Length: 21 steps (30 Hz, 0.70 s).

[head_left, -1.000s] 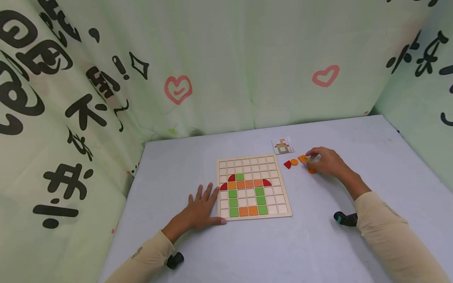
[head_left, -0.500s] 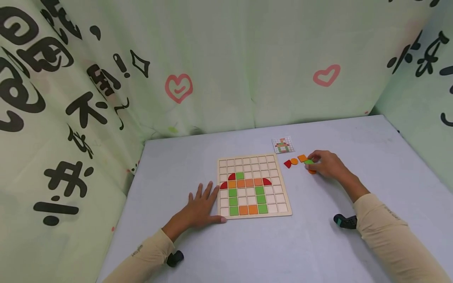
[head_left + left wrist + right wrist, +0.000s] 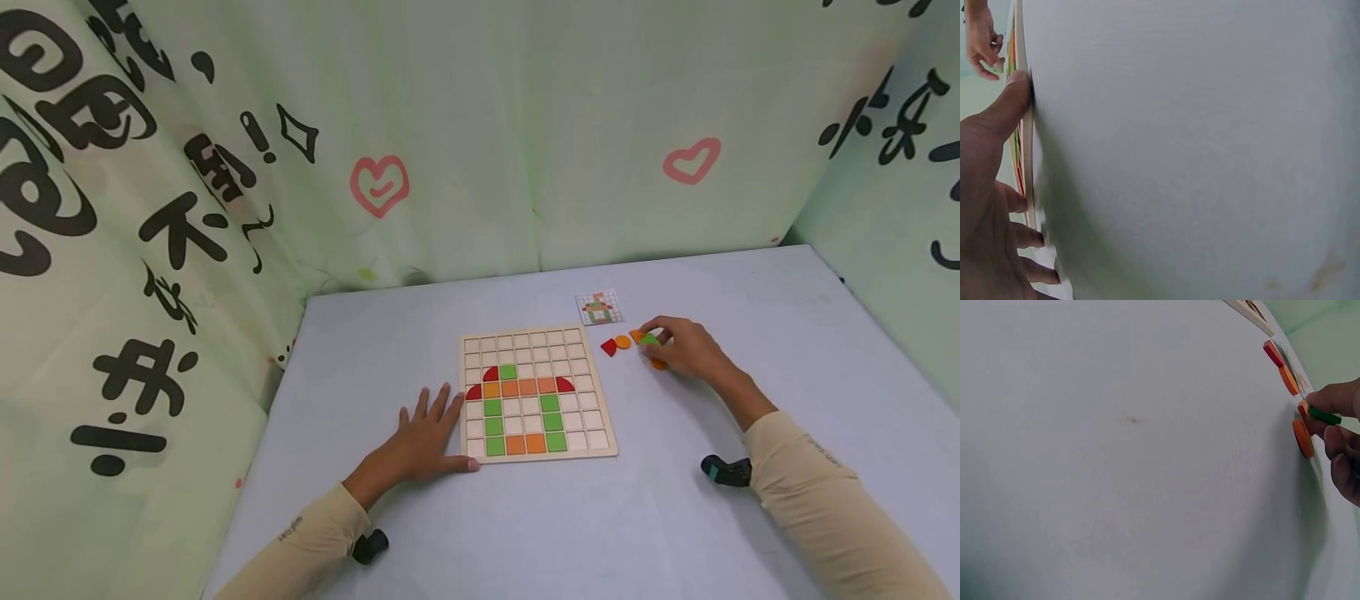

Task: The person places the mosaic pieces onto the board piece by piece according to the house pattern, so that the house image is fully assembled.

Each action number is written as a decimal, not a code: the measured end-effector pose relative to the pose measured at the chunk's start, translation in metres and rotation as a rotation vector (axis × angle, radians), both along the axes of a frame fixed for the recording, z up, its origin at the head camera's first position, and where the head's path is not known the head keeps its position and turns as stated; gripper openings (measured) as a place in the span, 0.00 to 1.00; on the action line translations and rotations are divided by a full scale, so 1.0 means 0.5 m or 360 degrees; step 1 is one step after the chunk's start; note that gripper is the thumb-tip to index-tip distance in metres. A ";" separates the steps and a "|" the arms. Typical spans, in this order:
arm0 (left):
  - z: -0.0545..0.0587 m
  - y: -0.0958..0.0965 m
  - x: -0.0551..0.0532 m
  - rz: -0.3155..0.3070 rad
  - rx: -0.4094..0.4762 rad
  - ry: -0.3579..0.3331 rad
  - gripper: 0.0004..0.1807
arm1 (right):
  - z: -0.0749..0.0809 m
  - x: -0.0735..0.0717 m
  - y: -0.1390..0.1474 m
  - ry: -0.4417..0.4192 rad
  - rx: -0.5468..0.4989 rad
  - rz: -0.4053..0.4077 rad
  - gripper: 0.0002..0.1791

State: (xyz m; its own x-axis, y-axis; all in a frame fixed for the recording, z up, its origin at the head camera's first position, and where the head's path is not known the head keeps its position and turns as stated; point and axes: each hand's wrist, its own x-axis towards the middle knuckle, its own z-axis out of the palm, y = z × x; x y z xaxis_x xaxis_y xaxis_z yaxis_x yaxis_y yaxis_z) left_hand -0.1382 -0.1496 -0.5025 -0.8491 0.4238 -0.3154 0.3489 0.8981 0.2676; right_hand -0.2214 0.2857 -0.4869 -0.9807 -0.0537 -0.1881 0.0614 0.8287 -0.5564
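Note:
My right hand (image 3: 688,348) pinches a green tile (image 3: 1325,416) between thumb and fingers, close over the loose tiles right of the board. An orange square tile (image 3: 637,335) and an orange round tile (image 3: 658,364) lie beneath it, partly covered by the fingers in the head view. My left hand (image 3: 423,437) lies with fingers spread at the left edge of the wooden grid board (image 3: 596,404), its thumb at the near left corner. Green, orange and red tiles on the board form a figure, with a green tile (image 3: 507,372) at its top.
Beside the board lie a red tile (image 3: 609,347) and another orange round tile (image 3: 622,342). A small pattern card (image 3: 600,307) sits behind them. The white-covered table (image 3: 390,333) meets a pale green curtain (image 3: 465,150) at the back.
The green tile, mostly covered by my right fingers at first, now shows between them, shifted slightly left with the hand. My left hand stays at the board's edge.

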 end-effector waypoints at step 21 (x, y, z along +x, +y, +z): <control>0.005 0.000 0.003 0.0029 -0.0006 -0.0030 0.61 | -0.001 0.006 -0.120 0.0016 -0.0388 0.0396 0.21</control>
State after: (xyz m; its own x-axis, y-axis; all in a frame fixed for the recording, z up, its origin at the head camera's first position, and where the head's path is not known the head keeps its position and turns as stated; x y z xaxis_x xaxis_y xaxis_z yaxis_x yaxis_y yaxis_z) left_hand -0.1368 -0.1497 -0.5001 -0.8504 0.4074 -0.3330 0.3275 0.9052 0.2709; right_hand -0.2183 0.2258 -0.4876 -0.9337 -0.3334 -0.1306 -0.1323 0.6601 -0.7394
